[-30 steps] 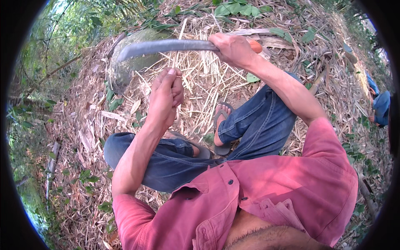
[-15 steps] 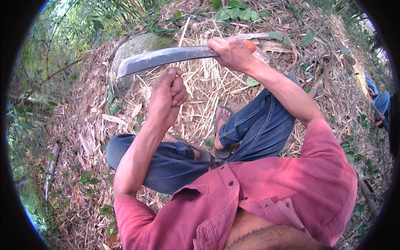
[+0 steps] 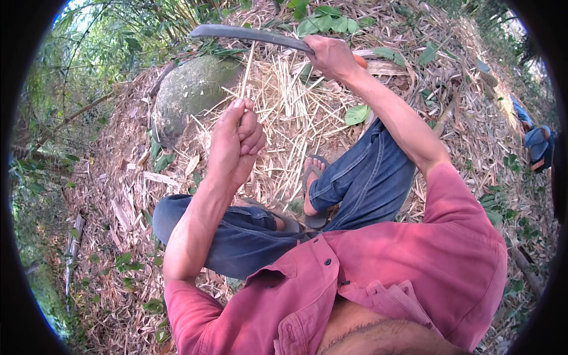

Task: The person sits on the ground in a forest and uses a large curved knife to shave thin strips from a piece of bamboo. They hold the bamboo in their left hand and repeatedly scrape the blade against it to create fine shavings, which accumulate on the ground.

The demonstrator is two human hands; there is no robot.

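Steel machete [image 3: 248, 34] in right hand [image 3: 331, 56], above left hand [image 3: 236, 145].

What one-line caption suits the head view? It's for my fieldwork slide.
Seated on straw-strewn ground, a person's right hand raises a curved blade while the left hand pinches a thin bamboo strip.

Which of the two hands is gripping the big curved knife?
The right hand, raised at the top of the view, is closed around the handle of the long curved blade. The left hand pinches only a thin pale strip held upright.
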